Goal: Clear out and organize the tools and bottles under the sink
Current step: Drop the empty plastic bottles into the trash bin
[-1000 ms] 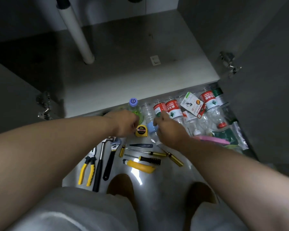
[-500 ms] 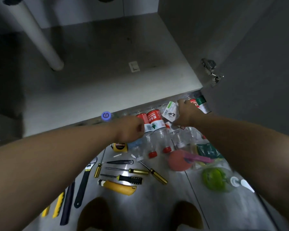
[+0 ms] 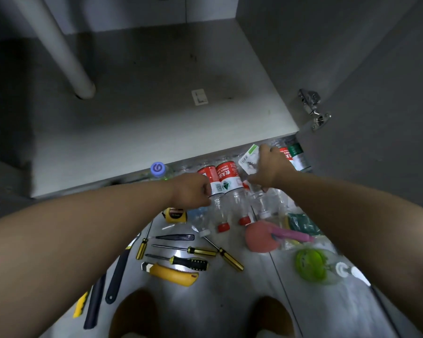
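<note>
Grey floor (image 3: 230, 303): bottles (image 3: 226, 178) in row by cabinet (image 3: 132, 142); screwdrivers (image 3: 200, 251), yellow utility knife (image 3: 174, 274), tape measure (image 3: 175, 215) nearer.

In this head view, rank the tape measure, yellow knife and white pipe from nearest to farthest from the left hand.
1. The tape measure, just below the left hand.
2. The yellow knife, nearer the feet.
3. The white pipe, back left.

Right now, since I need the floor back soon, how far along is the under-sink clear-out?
Done: the cabinet floor shows just the pipe and a small tag; screwdrivers and utility knife lie lined up outside. In hand: left hand and right hand are among the bottles; their grips are hidden. Left: the pink sponge and green item look unsorted.
</note>
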`<action>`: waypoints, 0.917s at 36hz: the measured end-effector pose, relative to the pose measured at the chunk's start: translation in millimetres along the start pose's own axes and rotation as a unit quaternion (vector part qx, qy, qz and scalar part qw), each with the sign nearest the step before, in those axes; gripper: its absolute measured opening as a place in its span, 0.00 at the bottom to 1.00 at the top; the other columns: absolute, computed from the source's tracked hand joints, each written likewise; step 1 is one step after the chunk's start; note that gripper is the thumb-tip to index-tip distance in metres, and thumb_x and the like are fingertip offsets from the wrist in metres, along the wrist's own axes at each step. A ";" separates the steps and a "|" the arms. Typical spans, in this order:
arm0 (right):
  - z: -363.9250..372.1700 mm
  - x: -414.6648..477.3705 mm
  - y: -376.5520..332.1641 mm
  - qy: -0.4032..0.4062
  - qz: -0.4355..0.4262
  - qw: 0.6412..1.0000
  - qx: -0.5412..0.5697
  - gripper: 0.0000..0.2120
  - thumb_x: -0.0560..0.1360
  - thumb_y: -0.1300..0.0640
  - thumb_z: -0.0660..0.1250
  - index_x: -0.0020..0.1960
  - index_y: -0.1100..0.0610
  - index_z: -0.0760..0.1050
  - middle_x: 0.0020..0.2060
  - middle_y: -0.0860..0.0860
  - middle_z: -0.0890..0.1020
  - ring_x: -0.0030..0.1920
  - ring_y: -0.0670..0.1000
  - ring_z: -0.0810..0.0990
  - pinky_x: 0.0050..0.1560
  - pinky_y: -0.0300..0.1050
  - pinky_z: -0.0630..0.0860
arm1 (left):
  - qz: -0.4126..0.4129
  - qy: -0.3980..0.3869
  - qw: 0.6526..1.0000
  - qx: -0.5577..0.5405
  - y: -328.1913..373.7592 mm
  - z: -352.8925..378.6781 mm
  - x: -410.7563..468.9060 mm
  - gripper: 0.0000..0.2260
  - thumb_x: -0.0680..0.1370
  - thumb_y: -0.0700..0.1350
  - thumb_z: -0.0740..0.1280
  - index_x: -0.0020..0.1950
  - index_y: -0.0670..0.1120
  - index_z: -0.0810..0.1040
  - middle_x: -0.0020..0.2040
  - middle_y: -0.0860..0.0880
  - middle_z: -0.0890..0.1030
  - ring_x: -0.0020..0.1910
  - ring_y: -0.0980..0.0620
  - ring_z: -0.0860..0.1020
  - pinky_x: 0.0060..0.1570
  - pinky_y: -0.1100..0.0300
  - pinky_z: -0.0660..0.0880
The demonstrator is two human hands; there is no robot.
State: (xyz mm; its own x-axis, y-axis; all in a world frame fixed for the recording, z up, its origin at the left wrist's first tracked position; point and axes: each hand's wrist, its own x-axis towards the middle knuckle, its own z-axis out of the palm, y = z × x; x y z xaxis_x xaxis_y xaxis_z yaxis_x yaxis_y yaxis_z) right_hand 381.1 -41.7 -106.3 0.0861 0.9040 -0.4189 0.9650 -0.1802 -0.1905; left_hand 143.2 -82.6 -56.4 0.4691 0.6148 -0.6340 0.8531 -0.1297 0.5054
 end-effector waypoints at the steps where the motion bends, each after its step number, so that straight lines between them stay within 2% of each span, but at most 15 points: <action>1: -5.3 -2.6 -2.0 -0.013 -0.006 0.998 0.066 0.41 0.65 0.45 0.81 0.69 0.55 0.62 0.62 0.59 0.74 0.58 0.60 0.78 0.53 0.55 0.81 | 0.000 0.003 1.000 -0.006 2.4 -1.6 -1.0 0.12 0.80 0.45 0.69 0.62 0.43 0.77 0.58 0.46 0.82 0.56 0.47 0.80 0.54 0.56 0.77; 4: -24.7 -14.5 -12.1 -0.086 -0.022 0.957 0.275 0.44 0.67 0.56 0.81 0.72 0.52 0.56 0.55 0.59 0.79 0.50 0.59 0.84 0.44 0.53 0.84 | 0.011 0.029 0.998 -0.046 8.6 -5.9 -4.4 0.19 0.77 0.47 0.74 0.65 0.47 0.73 0.56 0.50 0.81 0.53 0.50 0.81 0.46 0.61 0.75; 6: -38.6 -25.2 -23.9 -0.120 -0.024 0.929 0.348 0.45 0.68 0.59 0.79 0.74 0.44 0.54 0.52 0.58 0.80 0.45 0.55 0.85 0.38 0.45 0.82 | 0.020 0.058 0.995 -0.084 12.4 -9.5 -6.8 0.26 0.75 0.50 0.77 0.69 0.48 0.70 0.56 0.52 0.80 0.54 0.51 0.80 0.49 0.60 0.75; 8: -49.9 -33.7 -38.1 -0.143 -0.027 0.904 0.401 0.43 0.68 0.59 0.79 0.71 0.41 0.56 0.53 0.59 0.81 0.46 0.56 0.86 0.41 0.46 0.83 | 0.026 0.086 0.987 -0.136 15.6 -14.7 -10.3 0.34 0.73 0.53 0.78 0.73 0.49 0.65 0.58 0.52 0.80 0.56 0.51 0.80 0.54 0.56 0.78; 10: -59.5 -41.0 -51.8 -0.171 -0.026 0.866 0.469 0.40 0.68 0.60 0.80 0.68 0.43 0.59 0.54 0.60 0.83 0.49 0.59 0.86 0.45 0.50 0.83 | 0.044 0.115 0.975 -0.185 18.1 -20.4 -14.2 0.38 0.73 0.55 0.78 0.76 0.49 0.62 0.60 0.52 0.80 0.55 0.53 0.80 0.57 0.55 0.78; 13: -71.0 -50.8 -68.5 -0.203 -0.033 0.819 0.536 0.37 0.68 0.58 0.81 0.67 0.50 0.61 0.54 0.60 0.85 0.51 0.58 0.86 0.52 0.52 0.83 | 0.065 0.177 0.959 -0.213 20.0 -28.4 -16.5 0.30 0.76 0.54 0.74 0.75 0.50 0.67 0.59 0.50 0.81 0.53 0.53 0.81 0.51 0.58 0.79; 16: -75.1 -56.5 -74.9 -0.206 -0.037 0.810 0.548 0.33 0.69 0.50 0.80 0.66 0.51 0.65 0.54 0.57 0.86 0.54 0.57 0.86 0.56 0.52 0.82 | 0.046 0.261 0.940 -0.214 17.2 -37.8 -16.4 0.14 0.82 0.50 0.68 0.66 0.48 0.75 0.56 0.45 0.83 0.49 0.47 0.83 0.48 0.53 0.81; 19: -73.7 -55.4 -66.2 -0.202 -0.017 0.795 0.571 0.28 0.71 0.41 0.76 0.65 0.50 0.70 0.55 0.55 0.85 0.56 0.55 0.85 0.59 0.55 0.81 | 0.011 0.325 0.923 -0.203 11.0 -48.1 -17.3 0.11 0.83 0.47 0.64 0.63 0.48 0.79 0.55 0.45 0.84 0.52 0.45 0.82 0.49 0.57 0.76; 21: -69.1 -52.4 -56.5 -0.177 0.018 0.812 0.555 0.21 0.74 0.39 0.71 0.62 0.49 0.73 0.57 0.56 0.84 0.56 0.56 0.85 0.59 0.55 0.81 | -0.002 0.334 0.917 -0.219 8.1 -51.6 -17.1 0.11 0.83 0.48 0.64 0.64 0.48 0.79 0.57 0.46 0.84 0.53 0.45 0.82 0.50 0.57 0.76; 23: -58.2 -48.0 -43.2 -0.132 0.060 0.877 0.458 0.14 0.79 0.44 0.66 0.59 0.51 0.73 0.57 0.58 0.82 0.55 0.58 0.83 0.58 0.55 0.81 | -0.013 0.325 0.914 -0.241 7.6 -51.5 -16.0 0.12 0.84 0.48 0.64 0.65 0.47 0.78 0.58 0.46 0.84 0.53 0.46 0.83 0.53 0.53 0.80; 25: -41.0 -38.2 -28.6 -0.098 0.093 0.935 0.327 0.15 0.80 0.52 0.66 0.62 0.60 0.73 0.54 0.60 0.81 0.51 0.57 0.82 0.54 0.53 0.81 | -0.016 0.311 0.913 -0.262 7.5 -49.0 -12.0 0.12 0.84 0.48 0.63 0.66 0.47 0.77 0.59 0.45 0.84 0.53 0.45 0.83 0.55 0.47 0.81; 26: -32.7 -34.9 -23.6 -0.094 0.104 0.953 0.270 0.16 0.80 0.55 0.66 0.63 0.64 0.73 0.52 0.61 0.81 0.49 0.57 0.81 0.52 0.52 0.81 | -0.014 0.307 0.914 -0.265 8.6 -47.8 -11.3 0.13 0.84 0.47 0.63 0.67 0.47 0.76 0.59 0.45 0.84 0.53 0.45 0.83 0.55 0.46 0.81; 28: -16.9 -28.5 -15.6 -0.097 0.114 0.974 0.170 0.15 0.78 0.58 0.67 0.60 0.67 0.77 0.52 0.62 0.82 0.48 0.58 0.80 0.48 0.50 0.81 | -0.006 0.301 0.915 -0.267 10.7 -46.6 -6.7 0.13 0.84 0.47 0.63 0.67 0.47 0.76 0.59 0.46 0.83 0.53 0.46 0.83 0.54 0.47 0.82; 30: -2.5 -23.8 -10.9 -0.094 0.103 0.986 0.090 0.17 0.76 0.56 0.70 0.60 0.65 0.78 0.52 0.60 0.82 0.49 0.58 0.80 0.44 0.45 0.77 | 0.000 0.294 0.918 -0.267 12.9 -45.0 -0.6 0.13 0.84 0.46 0.63 0.68 0.47 0.76 0.59 0.46 0.83 0.53 0.47 0.83 0.52 0.49 0.82; 33: 19.8 -17.6 -5.5 -0.080 0.086 0.993 0.034 0.23 0.73 0.49 0.73 0.61 0.61 0.76 0.55 0.58 0.81 0.56 0.58 0.80 0.57 0.49 0.78 | 0.002 0.273 0.916 -0.294 16.9 -40.5 7.1 0.14 0.84 0.46 0.63 0.69 0.46 0.75 0.60 0.45 0.82 0.53 0.45 0.83 0.52 0.46 0.82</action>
State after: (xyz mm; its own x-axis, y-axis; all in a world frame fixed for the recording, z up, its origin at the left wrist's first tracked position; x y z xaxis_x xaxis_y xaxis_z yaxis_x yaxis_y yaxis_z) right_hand 369.3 -64.3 -115.5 0.2016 0.7853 -0.5853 0.9204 -0.3562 -0.1610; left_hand 151.7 -48.9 -28.7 0.1498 0.9336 -0.3255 0.5058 0.2105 0.8366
